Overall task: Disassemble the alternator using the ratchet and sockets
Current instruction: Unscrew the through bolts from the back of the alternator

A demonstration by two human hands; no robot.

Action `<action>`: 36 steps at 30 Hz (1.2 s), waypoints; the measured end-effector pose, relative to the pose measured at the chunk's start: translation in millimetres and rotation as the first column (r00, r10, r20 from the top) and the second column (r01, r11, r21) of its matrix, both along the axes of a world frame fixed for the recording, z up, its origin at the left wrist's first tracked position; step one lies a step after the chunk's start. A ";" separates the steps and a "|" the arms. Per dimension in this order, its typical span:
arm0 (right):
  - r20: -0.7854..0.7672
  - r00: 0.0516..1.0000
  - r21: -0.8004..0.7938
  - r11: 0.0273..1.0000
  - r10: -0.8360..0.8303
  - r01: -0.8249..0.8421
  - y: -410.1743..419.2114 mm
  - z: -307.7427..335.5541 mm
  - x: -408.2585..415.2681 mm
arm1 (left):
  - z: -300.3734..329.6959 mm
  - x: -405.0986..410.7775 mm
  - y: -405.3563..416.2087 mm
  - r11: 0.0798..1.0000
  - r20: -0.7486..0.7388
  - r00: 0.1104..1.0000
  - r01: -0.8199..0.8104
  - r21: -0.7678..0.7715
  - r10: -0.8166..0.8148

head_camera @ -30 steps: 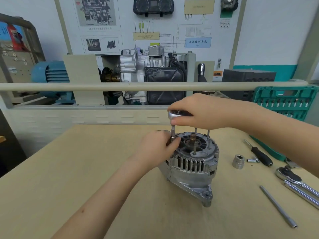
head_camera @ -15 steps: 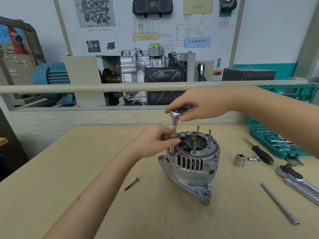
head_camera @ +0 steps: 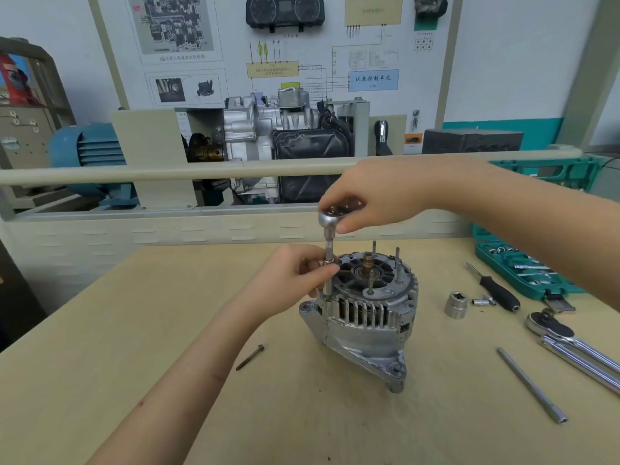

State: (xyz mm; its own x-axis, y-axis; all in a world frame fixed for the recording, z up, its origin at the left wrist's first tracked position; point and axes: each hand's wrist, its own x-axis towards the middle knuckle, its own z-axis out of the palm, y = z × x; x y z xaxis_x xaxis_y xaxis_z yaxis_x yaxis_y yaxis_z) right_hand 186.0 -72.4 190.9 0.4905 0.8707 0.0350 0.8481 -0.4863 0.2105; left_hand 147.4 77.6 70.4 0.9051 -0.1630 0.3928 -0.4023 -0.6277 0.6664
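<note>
The silver alternator (head_camera: pixel 365 317) stands on the wooden table (head_camera: pixel 134 330), its open end up with studs sticking out. A small ratchet (head_camera: pixel 330 218) with an extension and socket (head_camera: pixel 328 273) stands upright on a bolt at the alternator's left rim. My right hand (head_camera: pixel 379 193) grips the ratchet head from above. My left hand (head_camera: pixel 295 280) pinches the extension just above the housing.
A loose long bolt (head_camera: pixel 250 357) lies left of the alternator. To the right lie a large socket (head_camera: pixel 456 304), small sockets (head_camera: pixel 481 301), a black-handled screwdriver (head_camera: pixel 496 290), bigger ratchets (head_camera: pixel 570 344), an extension bar (head_camera: pixel 531 385) and a green socket case (head_camera: pixel 523 266). A rail (head_camera: pixel 167 174) borders the back.
The ratchet head and my right hand have risen and turned; my right forearm swung higher. The view shifted, bringing the loose bolt into sight. My left hand stays on the extension.
</note>
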 end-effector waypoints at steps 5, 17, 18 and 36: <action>-0.005 1.000 0.041 0.999 -0.010 0.010 2.6 -0.6 0.0 | -4.8 -0.9 -3.9 0.993 0.093 0.988 -0.121 -0.010 0.121; -0.002 1.000 0.024 1.000 0.015 -0.015 0.9 -2.2 -2.7 | 0.0 -4.5 1.0 0.997 0.038 0.998 -0.054 -0.048 0.056; 0.004 1.000 0.039 0.999 0.010 -0.010 1.0 -3.1 -3.1 | -1.6 -3.7 0.2 0.996 0.057 0.995 -0.078 -0.049 0.081; 0.095 0.995 0.127 0.991 -0.042 0.030 11.7 -11.2 -3.5 | -6.7 2.1 -4.3 0.976 0.110 0.982 -0.134 -0.172 0.155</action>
